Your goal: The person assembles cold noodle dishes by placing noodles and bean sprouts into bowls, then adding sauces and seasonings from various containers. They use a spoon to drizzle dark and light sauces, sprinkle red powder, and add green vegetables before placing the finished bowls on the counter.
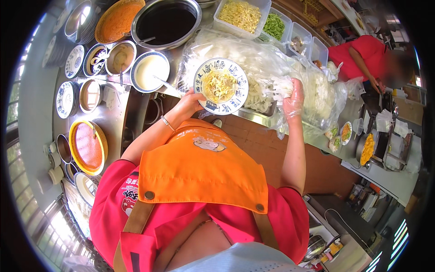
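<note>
Orange apron (pixel 199 174) over a red shirt fills the near view. Left hand (pixel 188 104) holds a blue-patterned bowl (pixel 220 86) by its near rim, grip closed on it, bowl tilted toward the camera with yellowish noodles (pixel 219 85) inside. A thin bracelet sits on the left wrist. Right hand (pixel 292 97), in a clear plastic glove, sits just right of the bowl, grip closed on a clump of white noodles (pixel 277 86) hanging between glove and bowl. Just beyond both grips lies a big clear bag (pixel 253 56) of white noodles on the steel worktop (pixel 108 118). Left of the left grip: a white sauce bowl (pixel 149 70), a tan sauce bowl (pixel 120 56), stacked patterned bowls, a red sauce basin (pixel 88 146). Farther out: a dark liquid pot (pixel 165 22), an orange sauce basin (pixel 118 19), tubs of yellow shreds (pixel 240 14) and green beans (pixel 274 25). Far right of the right grip, another person in red (pixel 364 56) works at the worktop.
</note>
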Available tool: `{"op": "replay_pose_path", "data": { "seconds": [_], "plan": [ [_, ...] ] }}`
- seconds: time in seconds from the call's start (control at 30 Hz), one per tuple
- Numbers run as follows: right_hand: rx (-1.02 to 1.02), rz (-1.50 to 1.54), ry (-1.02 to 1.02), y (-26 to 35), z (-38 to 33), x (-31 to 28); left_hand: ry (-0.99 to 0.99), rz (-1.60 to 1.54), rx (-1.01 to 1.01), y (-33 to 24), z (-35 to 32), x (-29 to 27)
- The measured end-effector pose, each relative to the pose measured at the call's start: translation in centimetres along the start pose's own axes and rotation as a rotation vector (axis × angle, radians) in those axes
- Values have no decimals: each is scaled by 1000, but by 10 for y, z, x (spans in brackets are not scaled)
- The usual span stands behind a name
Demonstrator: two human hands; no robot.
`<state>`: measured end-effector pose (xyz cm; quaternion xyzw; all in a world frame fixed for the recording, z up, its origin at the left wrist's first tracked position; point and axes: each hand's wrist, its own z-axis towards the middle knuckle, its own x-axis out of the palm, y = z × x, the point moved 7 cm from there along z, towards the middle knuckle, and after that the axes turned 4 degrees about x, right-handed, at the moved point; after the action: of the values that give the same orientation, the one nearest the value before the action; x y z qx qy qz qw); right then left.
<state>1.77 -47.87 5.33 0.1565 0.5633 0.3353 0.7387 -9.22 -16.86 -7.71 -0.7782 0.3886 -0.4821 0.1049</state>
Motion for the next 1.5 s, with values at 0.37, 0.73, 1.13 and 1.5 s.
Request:
{"op": "replay_pose_path", "data": {
  "seconds": [0.37, 0.73, 1.13, 1.5],
  "plan": [
    [260, 1023, -42, 45, -7, 44, 239, -100, -78, 20, 32, 36],
    [-5, -548, 509, 110, 1, 93, 287, -32, -40, 8, 10, 83],
    [-41, -317, 765, 109, 12, 62, 320, -54, -59, 12, 5, 78],
    [349, 497, 408, 59, 18, 31, 263, -111, -99, 24, 12, 39]
  ]
}}
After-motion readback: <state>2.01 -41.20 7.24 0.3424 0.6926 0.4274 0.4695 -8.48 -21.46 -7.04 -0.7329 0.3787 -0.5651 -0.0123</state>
